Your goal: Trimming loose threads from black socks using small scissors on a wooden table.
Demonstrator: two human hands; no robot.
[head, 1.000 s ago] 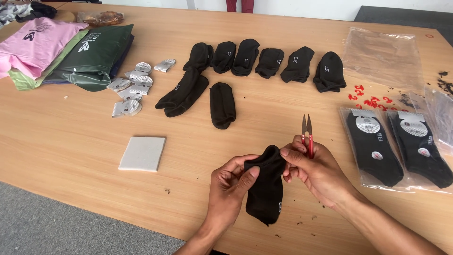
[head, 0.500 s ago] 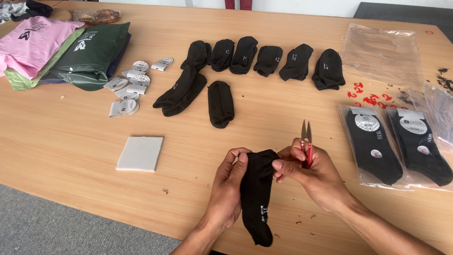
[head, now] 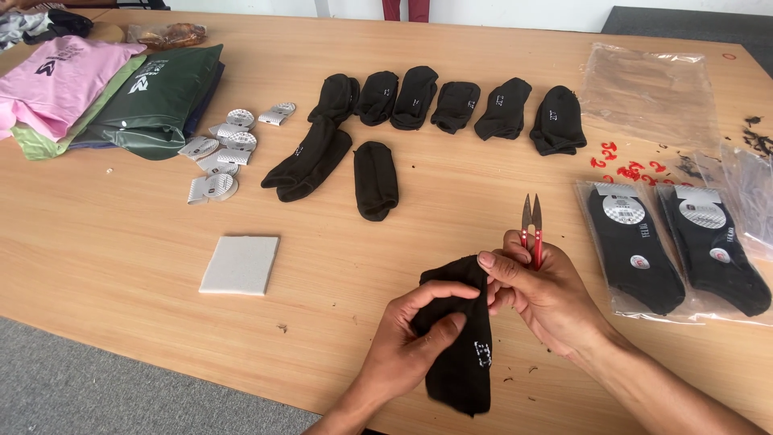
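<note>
Since half a second ago, your left hand (head: 411,338) fingers have clamped the black fabric sock (head: 460,354), steadying it; your right hand (head: 543,294) fingers pinch its cuff, red-handled thread snips (head: 531,229) parked upright in the palm.

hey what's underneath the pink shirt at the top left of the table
The pink shirt lies on a stack: a light green garment's edge shows under it, and a dark green packaged garment lies beside it. Whatever else sits beneath is covered.
</note>
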